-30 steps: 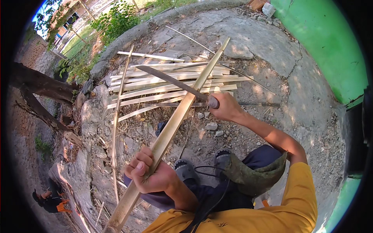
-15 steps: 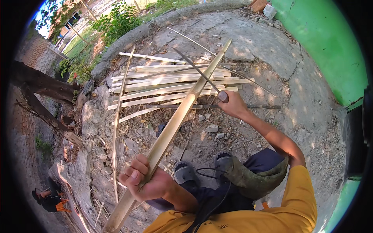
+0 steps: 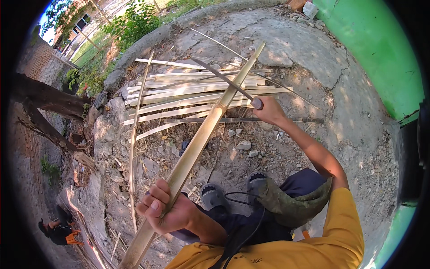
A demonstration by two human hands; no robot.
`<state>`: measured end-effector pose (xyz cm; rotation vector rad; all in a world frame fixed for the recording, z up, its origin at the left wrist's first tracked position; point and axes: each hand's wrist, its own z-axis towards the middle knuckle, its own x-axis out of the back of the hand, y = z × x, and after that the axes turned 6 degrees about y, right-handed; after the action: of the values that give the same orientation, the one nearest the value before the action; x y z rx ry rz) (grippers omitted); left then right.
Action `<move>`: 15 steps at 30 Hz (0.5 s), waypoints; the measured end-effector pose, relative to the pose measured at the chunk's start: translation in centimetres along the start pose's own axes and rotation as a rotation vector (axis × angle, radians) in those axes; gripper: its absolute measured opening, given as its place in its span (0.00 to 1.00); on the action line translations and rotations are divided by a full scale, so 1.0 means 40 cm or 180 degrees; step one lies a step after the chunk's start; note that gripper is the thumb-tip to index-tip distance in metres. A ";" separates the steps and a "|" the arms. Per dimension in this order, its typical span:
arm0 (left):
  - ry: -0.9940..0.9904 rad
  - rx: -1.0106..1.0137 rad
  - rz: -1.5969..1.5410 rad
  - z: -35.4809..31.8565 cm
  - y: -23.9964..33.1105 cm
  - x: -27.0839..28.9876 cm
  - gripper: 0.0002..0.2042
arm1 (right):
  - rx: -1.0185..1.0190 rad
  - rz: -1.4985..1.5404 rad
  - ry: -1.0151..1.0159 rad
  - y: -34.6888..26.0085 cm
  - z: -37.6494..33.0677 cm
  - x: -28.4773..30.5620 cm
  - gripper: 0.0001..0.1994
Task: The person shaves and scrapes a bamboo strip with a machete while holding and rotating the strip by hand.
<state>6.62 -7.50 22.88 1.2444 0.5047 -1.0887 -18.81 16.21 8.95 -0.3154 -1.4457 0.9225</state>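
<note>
Gripping bamboo pole (image 3: pixel 201 139) in left hand (image 3: pixel 163 210); right hand (image 3: pixel 268 110) holding blade (image 3: pixel 221 78) across it.

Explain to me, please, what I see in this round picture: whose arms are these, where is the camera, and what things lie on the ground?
The camera sits on a person's head and looks down, so the picture is round and straight edges bend. The two bare arms belong to that person. The left hand grips a long pale split bamboo pole that slants up and away. The right hand holds the handle of a long dark curved blade, laid against the pole's far part. Behind it, a pile of thin pale bamboo strips lies on the cracked concrete ground. Two grey sandals show below, and a green wall stands at the right.
</note>
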 end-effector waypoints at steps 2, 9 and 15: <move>0.0006 0.0047 0.0027 -0.002 -0.001 -0.002 0.16 | 0.0041 -0.0006 0.0102 -0.020 0.000 -0.006 0.10; -0.0150 -0.0106 0.0192 0.025 0.046 -0.011 0.17 | 0.0751 0.0204 -0.0396 -0.178 -0.065 -0.009 0.09; -0.0181 -0.0060 0.0208 0.037 0.099 -0.001 0.17 | 0.0051 0.0047 0.0025 0.022 0.021 -0.012 0.11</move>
<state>9.69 -9.08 25.33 1.2021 0.4273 -1.0587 -19.84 16.13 8.13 -0.3179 -1.4298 0.9434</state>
